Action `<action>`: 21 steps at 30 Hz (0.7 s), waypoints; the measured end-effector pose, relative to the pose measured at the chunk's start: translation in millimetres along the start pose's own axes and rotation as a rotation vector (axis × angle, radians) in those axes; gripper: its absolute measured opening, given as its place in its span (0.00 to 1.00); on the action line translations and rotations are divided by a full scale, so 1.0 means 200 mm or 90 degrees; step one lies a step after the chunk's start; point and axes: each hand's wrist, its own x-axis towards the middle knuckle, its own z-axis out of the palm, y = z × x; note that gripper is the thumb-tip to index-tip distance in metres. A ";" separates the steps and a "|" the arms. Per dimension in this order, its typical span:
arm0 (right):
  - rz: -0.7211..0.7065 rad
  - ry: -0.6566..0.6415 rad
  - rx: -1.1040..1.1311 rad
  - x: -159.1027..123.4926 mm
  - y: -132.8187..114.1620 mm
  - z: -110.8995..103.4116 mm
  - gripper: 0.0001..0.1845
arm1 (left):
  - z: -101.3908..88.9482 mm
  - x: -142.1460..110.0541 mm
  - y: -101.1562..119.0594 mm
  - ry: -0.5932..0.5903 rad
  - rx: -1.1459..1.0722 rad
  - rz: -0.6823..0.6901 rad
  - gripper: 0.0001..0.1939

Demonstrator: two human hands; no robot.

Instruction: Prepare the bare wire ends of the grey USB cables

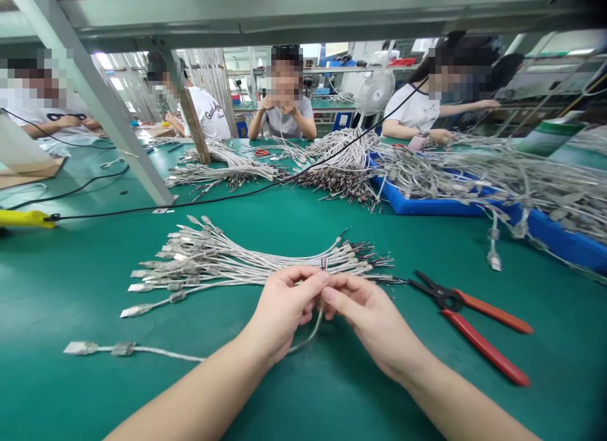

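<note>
Both hands meet in front of me at the stripped end of a USB cable (165, 352). My left hand (287, 302) pinches it between thumb and forefinger. Beside it, thumb against fingers, my right hand (367, 314) is closed on the same end. Thin red, black and white wires (324, 264) stick up between the fingertips. The cable's jacket curves down below the hands and passes behind my left forearm. Its plug (80, 348) lies on the green table at the left. Just beyond my hands lies a pile of similar cables (246, 254), plugs left, wire ends right.
Pliers with red handles (474, 321) lie opened to the right. Blue trays (427, 205) heaped with cables stand at the back right, beside another cable bundle (341, 153). A slanted metal post (102, 93) and a black cord (227, 203) cross the left side. Several co-workers sit beyond.
</note>
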 end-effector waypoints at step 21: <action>0.010 -0.025 0.003 -0.02 -0.01 0.02 0.13 | -0.01 0.00 0.03 -0.016 0.044 0.024 0.11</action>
